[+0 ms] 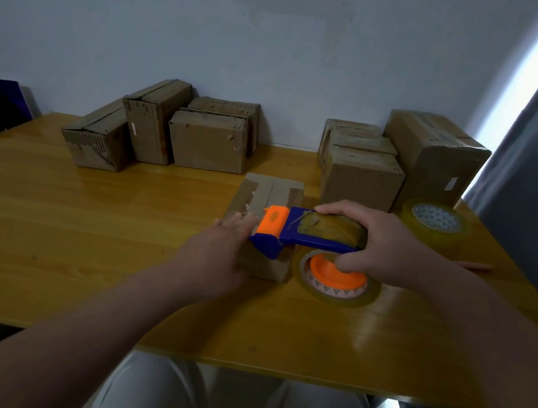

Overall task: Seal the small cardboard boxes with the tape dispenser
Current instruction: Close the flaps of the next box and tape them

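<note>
Head view: small cardboard box (270,197) at table (90,233) centre, tape dispenser (304,233) held across its top
Right hand (386,247): fingers curled round dispenser's rear
Left hand (218,255): fingers straight, flat on box beside orange nose

Beneath tape dispenser (304,238), box (272,192); spare roll (435,231) right.

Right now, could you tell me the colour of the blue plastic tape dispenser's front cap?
The front cap is orange; the head view shows it best.
</note>
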A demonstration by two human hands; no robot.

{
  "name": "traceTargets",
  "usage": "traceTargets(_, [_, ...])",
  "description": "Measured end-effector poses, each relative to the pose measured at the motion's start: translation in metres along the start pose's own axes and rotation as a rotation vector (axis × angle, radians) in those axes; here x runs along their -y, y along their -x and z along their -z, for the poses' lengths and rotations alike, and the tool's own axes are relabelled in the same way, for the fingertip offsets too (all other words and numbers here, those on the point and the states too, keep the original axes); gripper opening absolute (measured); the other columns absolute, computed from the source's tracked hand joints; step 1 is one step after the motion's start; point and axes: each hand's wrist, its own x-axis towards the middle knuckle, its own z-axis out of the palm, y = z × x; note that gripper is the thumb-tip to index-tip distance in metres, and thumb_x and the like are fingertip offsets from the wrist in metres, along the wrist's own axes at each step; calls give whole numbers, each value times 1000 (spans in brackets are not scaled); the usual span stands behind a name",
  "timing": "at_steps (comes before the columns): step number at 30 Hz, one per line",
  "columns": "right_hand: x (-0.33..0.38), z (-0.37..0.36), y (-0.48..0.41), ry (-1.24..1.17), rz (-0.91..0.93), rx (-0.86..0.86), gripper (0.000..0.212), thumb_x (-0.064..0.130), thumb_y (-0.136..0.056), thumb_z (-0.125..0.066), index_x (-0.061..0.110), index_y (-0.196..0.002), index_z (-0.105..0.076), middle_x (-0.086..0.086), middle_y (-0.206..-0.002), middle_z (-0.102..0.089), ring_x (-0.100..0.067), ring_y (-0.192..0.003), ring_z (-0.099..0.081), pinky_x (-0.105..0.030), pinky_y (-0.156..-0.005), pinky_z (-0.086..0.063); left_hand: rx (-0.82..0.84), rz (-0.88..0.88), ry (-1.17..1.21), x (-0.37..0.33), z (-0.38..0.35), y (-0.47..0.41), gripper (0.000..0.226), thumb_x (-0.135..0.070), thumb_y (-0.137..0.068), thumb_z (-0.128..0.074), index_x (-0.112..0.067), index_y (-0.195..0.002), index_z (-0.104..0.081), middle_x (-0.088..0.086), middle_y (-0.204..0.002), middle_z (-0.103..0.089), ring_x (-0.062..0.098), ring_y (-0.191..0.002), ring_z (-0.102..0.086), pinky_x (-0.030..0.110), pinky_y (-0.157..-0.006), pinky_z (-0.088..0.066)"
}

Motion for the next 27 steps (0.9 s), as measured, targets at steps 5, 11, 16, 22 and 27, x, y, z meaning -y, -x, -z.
traceTargets(5, [-2,0,0,-5,15,7,70,14,-73,-74,48,-127,-44,2,-95,-64,-15,-69,-64,-19,-55,-50,27,-68,-141,7,-3,-4,95,-21,-86,-63,-30,-146,9,-9,-158,1,8,-145,-1,22,-111,2])
traceTargets(11, [-21,26,23,73,-48,26,70,15,-74,-74,53,-124,-42,8,-89,-61,1,-58,-57,-13,-51,-45,10,-72,-189,5,-1,-3,85,-25,-89,-59,-30,-149,1,-9,-158,-3,9,-145,-3,21,-108,1])
traceTargets(16, [-30,24,29,43,-60,33,70,9,-76,-73,48,-126,-43,13,-92,-55,11,-58,-56,-9,-48,-41,35,-63,-252,0,1,-4,86,-27,-89,-60,-34,-149,3,-7,-159,-1,12,-145,-4,30,-115,-4])
traceTargets(22, [-30,18,24,31,-53,9,66,12,-75,-75,46,-123,-45,12,-95,-57,8,-61,-59,-10,-49,-43,44,-109,-285,-15,-4,-10,89,-26,-89,-60,-30,-150,6,-7,-159,3,11,-145,0,28,-112,2])
traceTargets(27, [-26,4,19,59,-20,-54,66,16,-72,-76,44,-124,-47,12,-90,-60,-1,-62,-61,-16,-50,-46,92,-159,-266,-17,-3,-18,91,-23,-88,-61,-29,-150,5,-8,-159,4,9,-145,3,24,-111,5])
